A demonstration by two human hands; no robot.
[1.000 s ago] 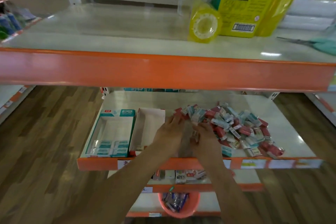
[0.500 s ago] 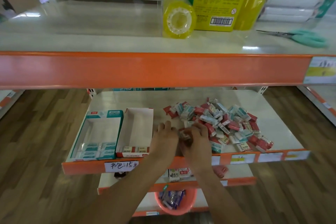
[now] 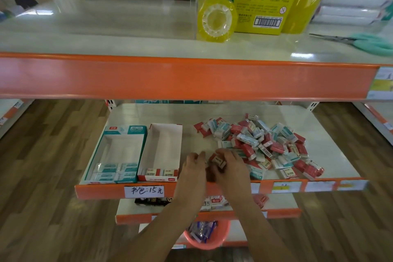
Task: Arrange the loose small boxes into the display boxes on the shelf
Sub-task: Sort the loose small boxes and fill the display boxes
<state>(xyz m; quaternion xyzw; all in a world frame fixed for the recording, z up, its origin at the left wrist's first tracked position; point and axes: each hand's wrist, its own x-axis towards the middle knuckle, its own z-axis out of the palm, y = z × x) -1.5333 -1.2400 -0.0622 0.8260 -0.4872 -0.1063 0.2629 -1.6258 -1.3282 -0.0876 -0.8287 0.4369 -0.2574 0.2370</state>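
Both hands have drawn back toward the near edge of the middle shelf since a moment ago, out of the heap and into the bare strip beside it. Right hand now pinches a small red-and-white box between thumb and curled fingers, just left of the pile of loose small boxes, which spreads over the right half of this shelf in a jumble of red and teal packs. Left hand sits just beside the right one, its fingers curled inward toward the held box; whether they touch or grip anything cannot be told. To the left stand the two display boxes, side by side and touching: the red-trimmed display box, nearest the hands, with a single row of packs at its near end, and the teal display box farther left, with a few teal packs at its near end. A handwritten price label is stuck on the orange front edge below them. On the upper shelf rest a roll of yellow tape, a yellow carton behind it, and teal-handled scissors far right. Below, a pink basket holds wrapped items.
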